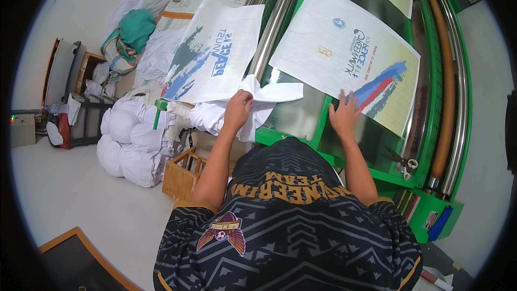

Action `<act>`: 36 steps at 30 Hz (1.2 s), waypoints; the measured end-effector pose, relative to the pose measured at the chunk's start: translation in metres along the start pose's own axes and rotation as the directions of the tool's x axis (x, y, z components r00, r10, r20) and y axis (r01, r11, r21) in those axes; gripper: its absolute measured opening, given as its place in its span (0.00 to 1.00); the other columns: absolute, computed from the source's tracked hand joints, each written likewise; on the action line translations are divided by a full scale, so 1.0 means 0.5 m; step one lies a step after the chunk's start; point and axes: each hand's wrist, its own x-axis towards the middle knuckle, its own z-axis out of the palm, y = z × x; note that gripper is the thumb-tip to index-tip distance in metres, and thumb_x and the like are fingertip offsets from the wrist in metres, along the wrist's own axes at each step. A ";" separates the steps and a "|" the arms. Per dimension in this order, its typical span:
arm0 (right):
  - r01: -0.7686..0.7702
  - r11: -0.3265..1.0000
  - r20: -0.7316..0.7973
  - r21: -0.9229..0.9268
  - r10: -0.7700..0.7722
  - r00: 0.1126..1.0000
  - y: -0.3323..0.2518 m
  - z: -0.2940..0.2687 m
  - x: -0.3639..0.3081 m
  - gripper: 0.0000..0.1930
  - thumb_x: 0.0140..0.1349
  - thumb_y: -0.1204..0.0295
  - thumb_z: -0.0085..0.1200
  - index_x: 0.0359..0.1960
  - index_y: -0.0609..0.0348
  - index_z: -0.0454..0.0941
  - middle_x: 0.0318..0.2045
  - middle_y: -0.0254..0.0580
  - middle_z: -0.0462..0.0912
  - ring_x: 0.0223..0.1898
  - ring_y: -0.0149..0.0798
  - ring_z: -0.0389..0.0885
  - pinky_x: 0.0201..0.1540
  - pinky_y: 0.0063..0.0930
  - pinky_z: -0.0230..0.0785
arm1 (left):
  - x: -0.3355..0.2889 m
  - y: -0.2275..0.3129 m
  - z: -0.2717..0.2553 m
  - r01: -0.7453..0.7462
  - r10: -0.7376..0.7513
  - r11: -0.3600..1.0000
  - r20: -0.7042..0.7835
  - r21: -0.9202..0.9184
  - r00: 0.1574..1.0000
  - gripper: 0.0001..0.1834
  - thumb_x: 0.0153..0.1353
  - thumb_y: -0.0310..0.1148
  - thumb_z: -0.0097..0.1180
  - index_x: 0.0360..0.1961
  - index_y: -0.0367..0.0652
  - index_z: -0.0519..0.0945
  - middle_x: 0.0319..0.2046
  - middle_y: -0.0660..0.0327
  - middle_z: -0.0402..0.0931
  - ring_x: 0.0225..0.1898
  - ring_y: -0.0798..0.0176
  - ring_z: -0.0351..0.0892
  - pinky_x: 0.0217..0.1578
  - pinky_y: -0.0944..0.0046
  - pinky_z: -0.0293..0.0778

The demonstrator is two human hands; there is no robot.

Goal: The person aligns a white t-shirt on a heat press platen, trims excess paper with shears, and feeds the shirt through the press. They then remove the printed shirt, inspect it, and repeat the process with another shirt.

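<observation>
My left hand is closed on a white cloth, which bunches below the fingers and spreads flat to the right over the green machine bed. My right hand is open, fingers apart, at the near edge of a large white printed sheet with a blue and red brushstroke design; its fingertips touch the sheet's lower edge. The print on it reads mirrored. Left of the metal rollers, another printed sheet lies just beyond my left hand.
A green machine frame runs in front of me, with steel rollers and a brown roller at right. Scissors lie at its near right corner. White cloth bundles and a wooden stool stand on the left.
</observation>
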 end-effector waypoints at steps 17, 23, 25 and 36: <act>-0.116 0.519 0.488 0.847 -0.671 0.558 -0.262 -0.207 -0.093 0.20 0.67 0.64 0.76 0.53 0.66 0.93 0.37 0.40 0.92 0.38 0.32 0.85 0.45 0.33 0.76 | -0.070 -0.102 -0.065 0.122 -0.121 0.993 0.042 -0.006 0.992 0.17 0.75 0.39 0.68 0.56 0.38 0.90 0.59 0.45 0.85 0.61 0.43 0.85 0.63 0.50 0.80; -0.152 0.190 0.243 0.970 -0.711 0.660 -0.246 -0.358 -0.100 0.14 0.68 0.73 0.73 0.51 0.69 0.91 0.52 0.38 0.86 0.51 0.31 0.83 0.55 0.29 0.75 | -0.084 -0.130 -0.067 0.265 -0.281 0.959 0.233 0.097 0.931 0.20 0.74 0.44 0.68 0.57 0.40 0.89 0.57 0.43 0.84 0.61 0.37 0.84 0.63 0.44 0.79; -0.164 0.126 0.205 0.978 -0.707 0.677 -0.251 -0.391 -0.100 0.11 0.67 0.75 0.73 0.47 0.69 0.91 0.56 0.44 0.86 0.54 0.35 0.84 0.60 0.33 0.75 | -0.097 -0.096 -0.041 0.315 -0.348 0.933 0.209 0.173 0.914 0.25 0.73 0.49 0.69 0.57 0.38 0.87 0.54 0.43 0.84 0.59 0.37 0.85 0.61 0.44 0.80; -0.249 -0.119 0.175 0.961 -0.435 0.883 -0.188 -0.348 -0.066 0.13 0.67 0.74 0.67 0.46 0.74 0.88 0.50 0.49 0.89 0.51 0.40 0.89 0.59 0.37 0.81 | -0.026 -0.169 -0.030 0.724 -0.705 0.688 -0.197 0.041 0.681 0.40 0.70 0.49 0.74 0.64 0.24 0.70 0.46 0.29 0.87 0.46 0.35 0.94 0.47 0.41 0.88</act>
